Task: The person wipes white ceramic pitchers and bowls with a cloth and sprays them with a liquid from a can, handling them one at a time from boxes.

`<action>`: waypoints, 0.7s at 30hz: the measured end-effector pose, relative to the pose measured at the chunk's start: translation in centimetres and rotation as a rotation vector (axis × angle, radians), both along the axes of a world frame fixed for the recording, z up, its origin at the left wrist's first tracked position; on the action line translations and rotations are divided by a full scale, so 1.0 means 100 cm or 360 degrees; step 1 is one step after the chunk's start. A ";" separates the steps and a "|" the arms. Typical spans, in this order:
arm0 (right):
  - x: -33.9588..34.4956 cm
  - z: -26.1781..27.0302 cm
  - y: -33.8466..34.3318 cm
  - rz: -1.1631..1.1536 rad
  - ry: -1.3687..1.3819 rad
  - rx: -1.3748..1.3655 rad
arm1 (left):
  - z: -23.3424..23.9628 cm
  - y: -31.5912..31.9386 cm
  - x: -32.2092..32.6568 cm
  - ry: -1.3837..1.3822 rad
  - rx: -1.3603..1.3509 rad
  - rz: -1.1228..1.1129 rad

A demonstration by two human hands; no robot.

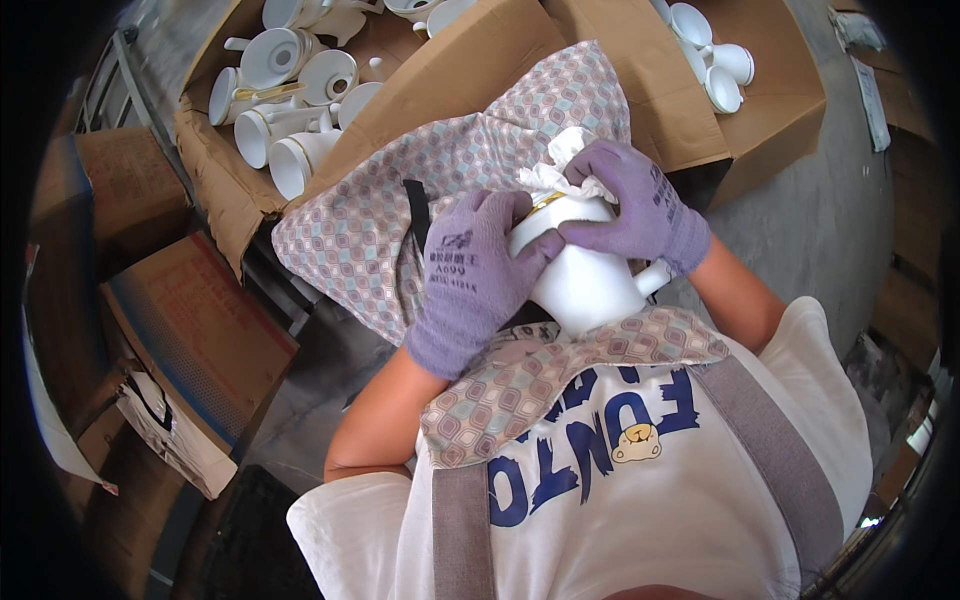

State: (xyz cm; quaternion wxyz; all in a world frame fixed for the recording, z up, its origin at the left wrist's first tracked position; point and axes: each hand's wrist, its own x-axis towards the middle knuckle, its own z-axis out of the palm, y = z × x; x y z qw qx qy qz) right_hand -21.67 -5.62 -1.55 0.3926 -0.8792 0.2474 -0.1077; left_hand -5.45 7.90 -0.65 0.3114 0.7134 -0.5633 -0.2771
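A white ceramic pot (589, 281) with a gold band near its rim and a side handle lies in my lap, on a patterned apron (352, 225). My left hand (480, 262), in a purple knit glove, grips the pot's near left side, with the thumb across its body. Gloved the same way, my right hand (634, 202) pinches a crumpled white tissue or cloth (562, 169) at the gold-banded end, its thumb resting on the pot. The fingertips of both hands are partly hidden.
Beyond my lap, a large cardboard box (442, 97) holds several white cups and pots (274, 60) with gold trim. Another open carton (780, 112) with white cups (690, 26) stands at the upper right. Printed cartons (202, 330) are at the left, beside a metal frame (127, 82).
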 end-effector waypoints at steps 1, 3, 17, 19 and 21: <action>0.001 -0.001 0.001 -0.0027 0.0038 0.0008 | 0.000 -0.001 0.000 0.0065 0.0069 0.0002; 0.003 -0.001 0.004 -0.0074 0.0049 -0.0051 | 0.000 -0.002 -0.001 0.0015 0.0035 -0.0018; -0.013 -0.027 0.002 -0.0526 -0.0236 -0.0027 | -0.032 0.013 -0.011 0.0449 -0.0057 0.0360; -0.016 -0.025 0.000 -0.0505 -0.0149 0.0020 | -0.039 0.019 -0.013 0.0610 0.0048 0.0364; -0.016 -0.019 -0.001 -0.0432 -0.0155 -0.0071 | -0.041 0.024 -0.014 0.0693 0.0107 0.0374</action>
